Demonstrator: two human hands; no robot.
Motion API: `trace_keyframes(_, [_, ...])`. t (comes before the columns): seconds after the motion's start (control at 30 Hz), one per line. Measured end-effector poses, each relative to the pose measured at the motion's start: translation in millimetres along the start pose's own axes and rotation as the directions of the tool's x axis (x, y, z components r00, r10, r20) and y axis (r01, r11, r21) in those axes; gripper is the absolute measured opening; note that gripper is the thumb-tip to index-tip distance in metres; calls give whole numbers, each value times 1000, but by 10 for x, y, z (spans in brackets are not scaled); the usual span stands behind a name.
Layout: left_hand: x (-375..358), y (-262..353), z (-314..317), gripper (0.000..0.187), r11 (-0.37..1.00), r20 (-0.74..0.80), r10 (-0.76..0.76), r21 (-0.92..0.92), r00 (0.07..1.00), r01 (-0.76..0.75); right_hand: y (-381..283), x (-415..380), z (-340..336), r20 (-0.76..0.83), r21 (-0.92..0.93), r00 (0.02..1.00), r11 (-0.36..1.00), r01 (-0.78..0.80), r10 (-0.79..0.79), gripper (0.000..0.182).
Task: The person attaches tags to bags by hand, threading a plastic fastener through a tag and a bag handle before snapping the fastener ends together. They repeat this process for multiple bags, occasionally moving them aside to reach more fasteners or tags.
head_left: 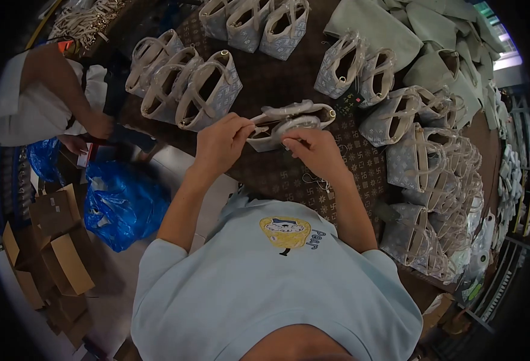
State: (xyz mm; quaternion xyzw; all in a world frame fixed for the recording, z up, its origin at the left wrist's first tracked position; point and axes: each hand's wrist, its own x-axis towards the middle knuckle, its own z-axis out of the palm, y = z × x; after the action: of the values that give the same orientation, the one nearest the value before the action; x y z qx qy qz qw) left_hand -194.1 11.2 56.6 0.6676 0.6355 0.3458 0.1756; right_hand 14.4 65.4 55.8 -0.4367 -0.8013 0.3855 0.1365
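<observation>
A small light grey patterned handbag (pixel 265 143) lies before me on the dark patterned table (pixel 259 174), its handles wrapped in clear plastic. My left hand (pixel 221 143) pinches the bag's left end by the rim. Over its front side, close to the wrapped handles, is my right hand (pixel 314 150), with fingers curled together; what they hold, if anything, is too small to make out. A metal fitting shows at the bag's right end.
Similar handbags (pixel 211 90) stand at the upper left, top and right. Pale green pieces (pixel 373 30) are heaped at the upper right. On the left, a person's arm (pixel 66 84) reaches near a blue plastic bag (pixel 123 204); open cardboard boxes (pixel 66 259) lie below.
</observation>
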Motion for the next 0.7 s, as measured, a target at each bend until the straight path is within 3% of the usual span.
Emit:
trace_keyframes(0.07, [-94, 108, 30, 10, 994, 45, -45, -96, 998, 49, -108, -53, -45, 74, 431, 997, 901, -53, 23, 17])
trace_keyframes(0.1, [-105, 151, 58, 12, 978, 91, -73, -188, 993, 89, -161, -51, -36, 78, 430, 997, 901, -54, 22, 17])
trace_keyframes(0.17, [-120, 135, 162, 13, 961, 73, -56, -268, 996, 74, -253, -24, 5, -141, 413, 982, 893, 176, -128, 18])
trace_keyframes(0.23, [-143, 111, 236, 14, 935, 56, -42, -351, 998, 59, -138, 37, 70, -74, 482, 990, 865, 138, -116, 19])
trace_keyframes(0.3, [-156, 99, 258, 16, 849, 171, -110, -497, 979, 182, -9, 92, 134, 0, 547, 993, 832, 97, -116, 19])
trace_keyframes(0.33, [-150, 109, 242, 16, 848, 165, -119, -497, 979, 187, 54, 107, 150, -58, 522, 983, 834, 179, -175, 18])
trace_keyframes(0.37, [-137, 142, 206, 18, 799, 246, -204, -517, 947, 307, 89, 112, 158, -113, 493, 966, 831, 258, -232, 16])
trace_keyframes(0.4, [-136, 167, 194, 19, 737, 330, -280, -527, 901, 423, 92, 111, 159, -104, 495, 967, 831, 254, -233, 16])
trace_keyframes(0.43, [-221, 216, 203, 19, 737, 323, -283, -529, 903, 420, 54, 72, 149, -111, 563, 978, 799, 210, -178, 13])
trace_keyframes(0.5, [-355, 254, 323, 19, 178, 602, -462, -657, 651, 733, 60, 87, 126, -113, 630, 986, 758, 169, -126, 9])
trace_keyframes(0.53, [-394, 216, 434, 19, 181, 597, -464, -659, 654, 730, 85, 89, 128, -79, 668, 993, 735, 116, -84, 7])
trace_keyframes(0.6, [-522, 122, 725, 22, -217, 755, -388, -632, 528, 744, 134, 57, 173, -34, 706, 999, 706, 51, -39, 6])
trace_keyframes(0.63, [-491, 96, 828, 22, -219, 753, -389, -635, 531, 740, 160, 60, 185, -21, 697, 999, 715, 45, -42, 6])
trace_keyframes(0.7, [-377, 18, 1004, 22, -430, 747, -460, -660, 480, 616, 161, 35, 173, -2, 686, 999, 727, 33, -44, 6])
